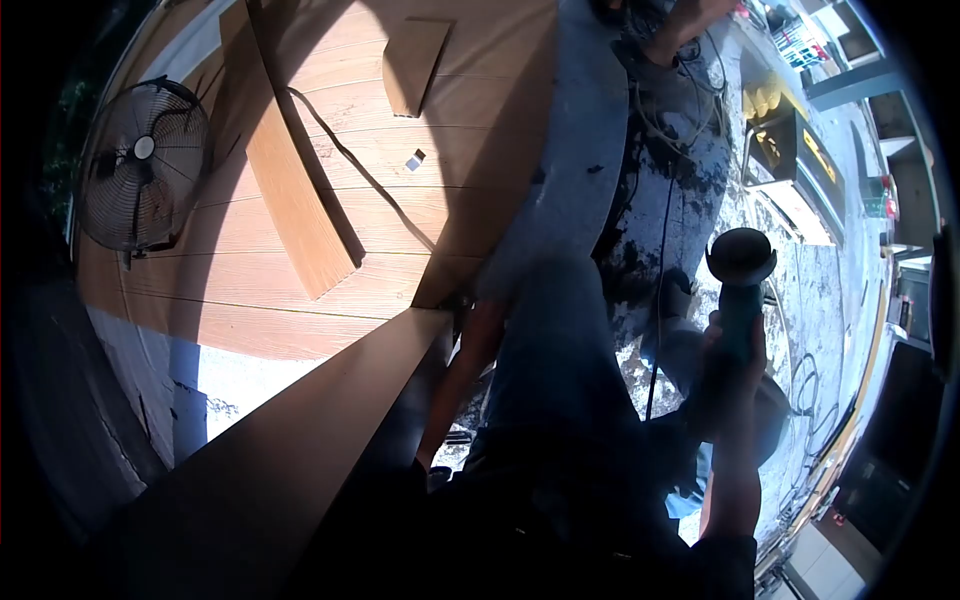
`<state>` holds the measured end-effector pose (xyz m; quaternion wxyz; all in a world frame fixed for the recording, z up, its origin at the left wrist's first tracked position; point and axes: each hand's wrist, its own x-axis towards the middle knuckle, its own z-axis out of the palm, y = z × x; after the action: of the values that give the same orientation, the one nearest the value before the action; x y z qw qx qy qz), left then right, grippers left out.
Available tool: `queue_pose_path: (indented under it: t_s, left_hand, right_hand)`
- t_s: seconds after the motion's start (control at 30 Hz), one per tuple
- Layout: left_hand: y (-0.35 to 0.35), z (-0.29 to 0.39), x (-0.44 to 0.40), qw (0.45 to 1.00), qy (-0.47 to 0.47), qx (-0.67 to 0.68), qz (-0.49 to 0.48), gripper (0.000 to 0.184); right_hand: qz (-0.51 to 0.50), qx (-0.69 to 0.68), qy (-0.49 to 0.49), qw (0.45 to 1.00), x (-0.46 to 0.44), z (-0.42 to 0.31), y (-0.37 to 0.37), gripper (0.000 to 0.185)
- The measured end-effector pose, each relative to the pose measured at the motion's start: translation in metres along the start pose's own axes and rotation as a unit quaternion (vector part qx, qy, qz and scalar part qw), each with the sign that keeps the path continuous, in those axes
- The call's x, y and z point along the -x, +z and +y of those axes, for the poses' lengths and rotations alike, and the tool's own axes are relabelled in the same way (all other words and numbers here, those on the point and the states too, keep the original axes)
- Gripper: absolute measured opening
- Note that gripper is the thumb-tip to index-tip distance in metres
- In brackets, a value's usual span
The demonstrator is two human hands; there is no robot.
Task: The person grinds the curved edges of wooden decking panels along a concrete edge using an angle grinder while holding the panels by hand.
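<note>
My right hand (735, 345) is wrapped around the body of a green power tool, which looks like an angle grinder (740, 262), with its round guard at the far end. A long wooden board (330, 385) slants from the lower left, its far end beside my left hand (484, 322). That hand is in deep shadow and its fingers are hidden, so its grip cannot be made out. Beyond it lies plank decking (400, 215), bearing a loose board (300, 215), a short offcut (413, 65) and a small pale piece (415, 160).
A round fan (143, 150) stands at the left. A dark cable (365, 175) crosses the decking. At top right, another person's hand (657, 50) is near tangled cords (680, 120). A yellow and dark toolbox (805, 150) sits on the stained floor at right.
</note>
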<state>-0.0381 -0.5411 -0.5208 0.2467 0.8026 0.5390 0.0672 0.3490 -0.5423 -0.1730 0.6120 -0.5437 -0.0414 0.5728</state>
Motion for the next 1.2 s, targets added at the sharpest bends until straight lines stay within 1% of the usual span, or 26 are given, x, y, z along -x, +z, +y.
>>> queue_pose_path:
  t_s: [0.03,0.1,0.13,0.17,0.23,0.33,0.37,0.43,0.57,0.63,0.77,0.83,0.87,0.93,1.07,1.13,1.2]
  left_hand:
    - [0.001,-0.004,0.001,0.999,-0.002,-0.024,-0.025,0.04]
    - [0.006,-0.006,0.008,0.999,0.001,-0.026,-0.031,0.04]
    - [0.006,-0.011,0.007,0.999,-0.001,-0.025,-0.028,0.04]
    - [0.008,-0.01,0.014,1.0,-0.001,-0.015,-0.028,0.041]
    - [0.013,-0.013,0.017,0.999,-0.001,-0.013,-0.034,0.041]
    - [0.01,-0.011,0.019,0.999,0.0,-0.004,-0.038,0.041]
    - [0.009,-0.012,0.019,0.999,-0.001,0.0,-0.04,0.042]
    - [0.005,-0.015,0.017,0.999,-0.007,0.007,-0.041,0.042]
    - [0.016,-0.014,0.025,0.999,-0.014,0.009,-0.044,0.043]
    - [0.021,-0.012,0.028,0.999,-0.021,0.011,-0.042,0.043]
    - [0.029,-0.011,0.028,0.999,-0.039,0.019,-0.029,0.044]
    - [0.032,-0.012,0.028,0.998,-0.048,0.024,-0.021,0.044]
    - [0.034,-0.013,0.027,0.998,-0.053,0.024,-0.019,0.044]
    - [0.038,-0.013,0.026,0.998,-0.058,0.026,-0.013,0.045]
    - [0.046,-0.006,0.028,0.997,-0.065,0.03,-0.014,0.045]
    - [0.051,-0.004,0.023,0.997,-0.066,0.031,-0.012,0.046]
    - [0.052,-0.002,0.019,0.997,-0.067,0.032,-0.01,0.046]
  right_hand:
    - [0.006,-0.005,0.0,1.0,-0.001,0.002,0.005,0.061]
    - [0.011,-0.026,0.033,0.999,-0.006,0.0,0.016,0.06]
    - [-0.023,-0.041,0.052,0.998,-0.015,0.0,0.011,0.056]
    - [-0.022,-0.043,0.054,0.997,-0.019,0.001,0.014,0.056]
    - [-0.053,-0.043,0.054,0.996,-0.023,0.004,0.022,0.052]
    - [-0.035,-0.031,0.071,0.996,-0.024,0.005,0.035,0.049]
    - [-0.032,-0.032,0.073,0.996,-0.029,0.007,0.035,0.049]
    - [-0.061,-0.039,0.082,0.994,-0.04,0.009,0.035,0.05]
    - [-0.07,-0.02,0.083,0.994,-0.046,0.011,0.036,0.05]
    - [-0.101,0.004,0.111,0.989,-0.046,0.007,0.036,0.051]
    - [-0.098,-0.001,0.131,0.987,-0.053,0.006,0.029,0.052]
    - [-0.147,-0.01,0.152,0.977,-0.055,0.003,0.024,0.054]
    - [-0.148,-0.004,0.158,0.976,-0.052,0.002,0.029,0.054]
    - [-0.077,0.038,0.113,0.99,-0.041,0.004,0.043,0.057]
    - [-0.074,0.045,0.12,0.989,-0.049,0.004,0.024,0.055]
    - [-0.105,-0.02,0.136,0.985,-0.056,0.004,0.016,0.055]
    - [-0.096,-0.02,0.14,0.985,-0.054,0.003,0.016,0.056]
